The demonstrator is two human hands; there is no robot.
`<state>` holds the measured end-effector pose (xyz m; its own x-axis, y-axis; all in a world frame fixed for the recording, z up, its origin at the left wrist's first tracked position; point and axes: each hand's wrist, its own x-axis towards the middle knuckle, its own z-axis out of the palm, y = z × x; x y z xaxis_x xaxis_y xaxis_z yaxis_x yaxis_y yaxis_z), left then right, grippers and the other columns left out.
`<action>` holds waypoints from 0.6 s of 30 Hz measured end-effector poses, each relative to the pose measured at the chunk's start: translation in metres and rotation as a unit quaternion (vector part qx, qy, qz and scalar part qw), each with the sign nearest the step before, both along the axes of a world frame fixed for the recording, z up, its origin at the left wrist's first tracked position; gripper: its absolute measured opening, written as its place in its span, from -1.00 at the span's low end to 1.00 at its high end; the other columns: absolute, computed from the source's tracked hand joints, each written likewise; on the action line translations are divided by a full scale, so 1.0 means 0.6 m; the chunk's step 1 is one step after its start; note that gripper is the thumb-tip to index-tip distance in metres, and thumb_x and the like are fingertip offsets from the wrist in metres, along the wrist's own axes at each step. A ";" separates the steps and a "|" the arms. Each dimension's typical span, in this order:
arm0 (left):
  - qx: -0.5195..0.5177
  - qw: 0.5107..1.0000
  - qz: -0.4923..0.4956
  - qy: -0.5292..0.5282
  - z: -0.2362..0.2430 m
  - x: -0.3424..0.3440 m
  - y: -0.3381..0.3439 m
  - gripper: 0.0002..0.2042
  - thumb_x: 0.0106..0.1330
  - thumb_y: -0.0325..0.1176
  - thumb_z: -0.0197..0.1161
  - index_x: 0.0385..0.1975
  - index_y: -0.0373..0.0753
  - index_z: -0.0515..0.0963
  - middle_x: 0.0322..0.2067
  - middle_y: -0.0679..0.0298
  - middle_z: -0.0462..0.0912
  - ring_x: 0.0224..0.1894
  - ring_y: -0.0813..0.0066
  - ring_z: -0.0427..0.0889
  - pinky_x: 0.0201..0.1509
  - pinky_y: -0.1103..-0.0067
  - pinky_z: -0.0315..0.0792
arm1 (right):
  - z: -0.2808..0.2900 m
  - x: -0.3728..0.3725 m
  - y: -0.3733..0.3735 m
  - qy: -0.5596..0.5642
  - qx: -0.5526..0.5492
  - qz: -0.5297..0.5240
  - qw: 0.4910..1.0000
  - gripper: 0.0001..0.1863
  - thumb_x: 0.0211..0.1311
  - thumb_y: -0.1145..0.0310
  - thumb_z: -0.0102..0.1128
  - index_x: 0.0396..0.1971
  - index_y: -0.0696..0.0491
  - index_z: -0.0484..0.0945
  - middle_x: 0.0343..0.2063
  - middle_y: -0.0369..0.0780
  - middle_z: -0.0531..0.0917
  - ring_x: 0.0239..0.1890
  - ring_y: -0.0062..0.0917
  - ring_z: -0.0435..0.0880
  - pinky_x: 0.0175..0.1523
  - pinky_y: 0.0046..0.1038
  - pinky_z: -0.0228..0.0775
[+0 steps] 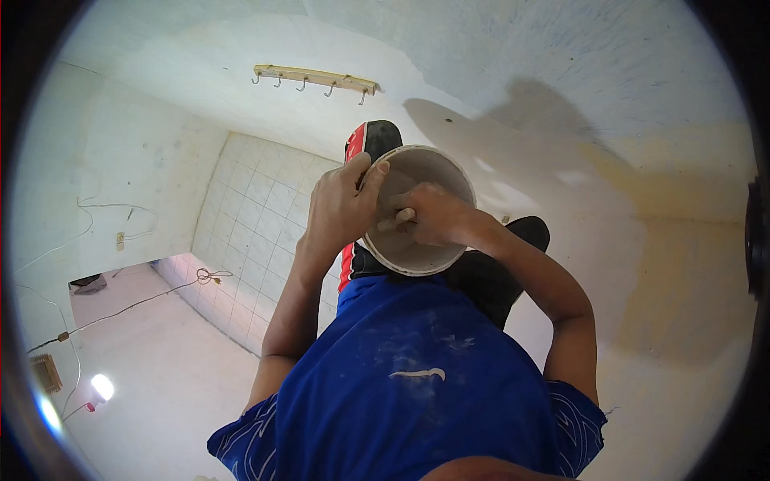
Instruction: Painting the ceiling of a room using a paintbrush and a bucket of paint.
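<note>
A round, pale bucket [464,172] with a smeared inner wall is in front of my body, above my thighs. My left hand [341,200] grips its left rim, with a finger or thumb tip bent over the edge. Inside the bucket's mouth, my right hand [433,215] is closed around a pale, rounded handle-like piece [399,220]. Its lower part and what it belongs to cannot be made out. Whitish residue marks my fingers. What lies at the bucket's bottom is mostly hidden by my right hand.
A wooden hook rail [317,78] is fixed to the patchy wall ahead. White tiles [257,200] cover a wall section at left. A cable [132,307] hangs across the left side, near a lit bulb [102,388]. My legs [489,280] are under the bucket.
</note>
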<state>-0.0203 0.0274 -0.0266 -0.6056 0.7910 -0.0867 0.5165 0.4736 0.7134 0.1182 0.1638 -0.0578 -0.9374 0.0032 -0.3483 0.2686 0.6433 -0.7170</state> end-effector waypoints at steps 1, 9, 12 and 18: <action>0.001 1.000 -0.004 0.004 -0.002 0.001 0.001 -0.61 0.53 -0.13 0.17 -0.49 -0.31 0.43 -0.61 -0.10 0.52 -0.51 -0.19 0.53 -0.39 0.14 0.35 | 0.006 0.002 0.002 -0.016 -0.021 -0.006 1.000 -0.71 0.18 0.36 0.30 -0.07 -0.02 0.69 -0.11 -0.07 0.75 0.05 -0.09 0.69 0.17 -0.09 0.49; 0.025 1.000 -0.004 0.006 -0.004 0.004 0.003 -0.61 0.53 -0.17 0.19 -0.45 -0.40 0.47 -0.65 -0.05 0.40 -0.63 0.24 0.30 -0.47 0.31 0.27 | 0.012 -0.002 0.014 -0.021 -0.032 0.005 0.999 -0.68 0.17 0.42 0.30 -0.04 0.00 0.69 -0.09 -0.05 0.75 0.08 -0.08 0.68 0.19 -0.11 0.48; 0.027 1.000 -0.002 0.004 -0.006 0.004 0.003 -0.61 0.53 -0.18 0.20 -0.46 -0.40 0.47 -0.66 -0.05 0.40 -0.63 0.26 0.30 -0.48 0.32 0.27 | 0.004 0.000 0.014 -0.037 -0.052 -0.012 0.998 -0.66 0.15 0.43 0.33 -0.03 0.01 0.69 -0.07 -0.06 0.75 0.10 -0.09 0.67 0.21 -0.12 0.47; 0.034 0.999 -0.004 0.003 -0.004 0.008 0.004 -0.60 0.53 -0.18 0.20 -0.47 -0.40 0.46 -0.66 -0.04 0.39 -0.64 0.27 0.30 -0.48 0.32 0.27 | -0.012 -0.002 0.012 -0.052 -0.037 0.012 0.998 -0.64 0.16 0.40 0.35 0.01 -0.02 0.69 0.01 -0.10 0.74 0.17 -0.12 0.64 0.27 -0.13 0.45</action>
<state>-0.0156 0.0295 -0.0287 -0.5990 0.8002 -0.0291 0.5241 0.4193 0.7413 0.1168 0.1710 -0.0648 -0.8960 -0.0482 -0.4414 0.3284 0.5971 -0.7319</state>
